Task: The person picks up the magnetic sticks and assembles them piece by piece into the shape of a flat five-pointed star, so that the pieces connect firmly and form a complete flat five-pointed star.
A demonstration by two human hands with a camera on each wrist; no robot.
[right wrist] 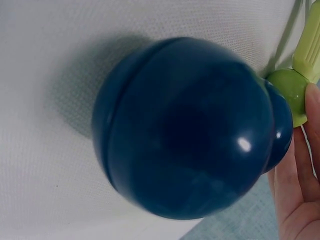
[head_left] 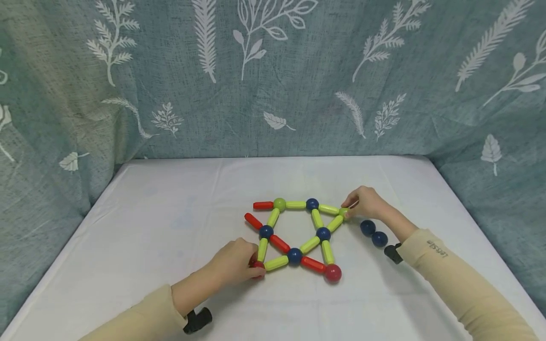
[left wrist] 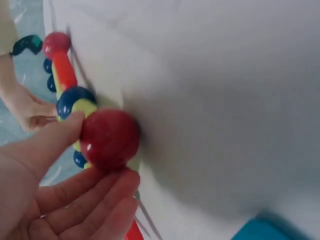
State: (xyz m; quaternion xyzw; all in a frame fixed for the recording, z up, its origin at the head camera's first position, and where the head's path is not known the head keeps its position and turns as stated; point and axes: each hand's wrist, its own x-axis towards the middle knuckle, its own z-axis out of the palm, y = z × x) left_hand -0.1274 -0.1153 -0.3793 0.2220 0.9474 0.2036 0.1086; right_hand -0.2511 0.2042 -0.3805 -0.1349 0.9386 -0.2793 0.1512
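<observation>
A flat frame of toy rods and balls lies on the white cloth, with yellow-green rods (head_left: 296, 205), red rods (head_left: 313, 264) and blue balls (head_left: 295, 256) joined together. At its near left corner, my left hand (head_left: 232, 260) grips a red ball (left wrist: 111, 139) between thumb and fingers, with rods attached to it. My right hand (head_left: 367, 202) pinches the green ball (right wrist: 289, 94) at the far right corner, where two yellow-green rods meet. Another red ball (head_left: 333, 273) forms the near right corner. A second green ball (head_left: 279, 204) is at the far left, and a red rod (head_left: 262, 205) sticks out leftward from it.
Two loose blue balls, one nearer the frame (head_left: 368, 228) and one closer to the sleeve (head_left: 379, 239), sit under my right forearm. The white cloth (head_left: 128, 227) covers the table. A leaf-patterned grey-green curtain (head_left: 273, 94) hangs behind it.
</observation>
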